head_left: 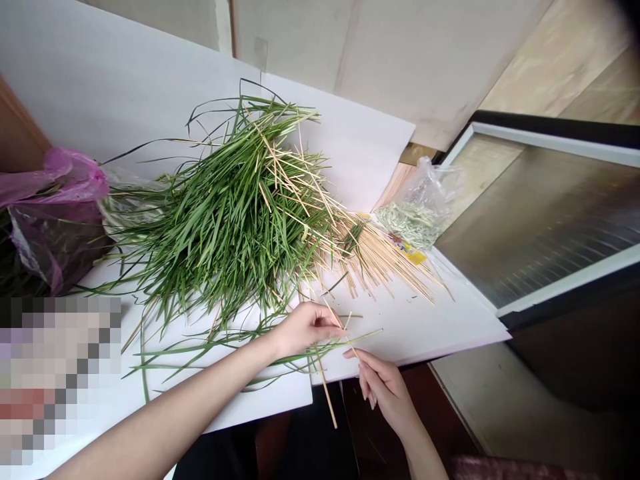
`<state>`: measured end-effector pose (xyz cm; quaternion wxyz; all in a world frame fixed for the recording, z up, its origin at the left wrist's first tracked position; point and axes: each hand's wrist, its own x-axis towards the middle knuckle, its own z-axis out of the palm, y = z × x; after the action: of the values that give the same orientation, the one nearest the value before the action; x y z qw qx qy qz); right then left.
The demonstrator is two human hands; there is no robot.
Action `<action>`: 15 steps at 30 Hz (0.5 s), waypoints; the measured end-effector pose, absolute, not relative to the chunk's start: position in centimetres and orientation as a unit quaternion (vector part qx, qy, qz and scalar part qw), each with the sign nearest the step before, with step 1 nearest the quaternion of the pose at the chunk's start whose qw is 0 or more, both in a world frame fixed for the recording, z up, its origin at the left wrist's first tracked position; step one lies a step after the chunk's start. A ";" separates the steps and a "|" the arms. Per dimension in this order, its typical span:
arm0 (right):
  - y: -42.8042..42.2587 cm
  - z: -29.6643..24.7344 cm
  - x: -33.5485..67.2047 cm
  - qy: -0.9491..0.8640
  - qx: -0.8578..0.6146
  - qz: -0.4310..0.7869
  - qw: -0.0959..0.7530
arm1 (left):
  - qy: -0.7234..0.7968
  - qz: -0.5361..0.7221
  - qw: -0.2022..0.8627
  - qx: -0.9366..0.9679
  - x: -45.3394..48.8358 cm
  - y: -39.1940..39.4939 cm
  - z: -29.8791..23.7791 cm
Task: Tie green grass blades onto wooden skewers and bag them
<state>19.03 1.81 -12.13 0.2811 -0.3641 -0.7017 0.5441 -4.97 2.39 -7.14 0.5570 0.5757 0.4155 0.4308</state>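
Observation:
My left hand (pixel 309 328) is closed in a pinch at the front of the table, with long green chive leaves (pixel 367 335) at its fingertips. A thin bamboo skewer (pixel 331 311) slants past those fingertips down to my right hand (pixel 384 385), whose thumb and finger pinch its lower end. Whether the left fingers also grip this skewer is hard to tell. Another skewer (pixel 327 397) sticks out below my left hand past the table edge. Loose chive leaves trail beneath my left forearm. Behind my hands rises a big heap of chives (pixel 225 227), with skewers strewn over its right side.
Many bamboo skewers (pixel 395 263) fan out right of the heap, near a clear bag (pixel 417 207) of pale green strands. A pink plastic bag (pixel 75 177) stands at left. A glazed panel (pixel 545 220) borders the white table (pixel 450 320) on the right.

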 end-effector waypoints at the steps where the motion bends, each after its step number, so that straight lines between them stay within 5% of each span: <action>1: 1.8 -12.2 19.0 -0.699 -0.366 0.545 0.283 | 0.414 0.423 0.543 0.596 -5.1 2.3 -6.9; 9: 1.8 -12.3 19.1 -0.671 -0.375 0.564 0.300 | 0.412 0.325 0.323 0.788 -7.2 2.0 -4.8; 15: 1.9 -12.3 19.1 -0.671 -0.377 0.563 0.300 | 0.353 0.357 0.376 0.779 -7.7 2.4 -6.1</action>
<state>19.13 1.92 -12.29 0.3004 -0.3770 -0.6711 0.5632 -7.67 2.41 -6.11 0.3763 0.7786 0.3533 0.3569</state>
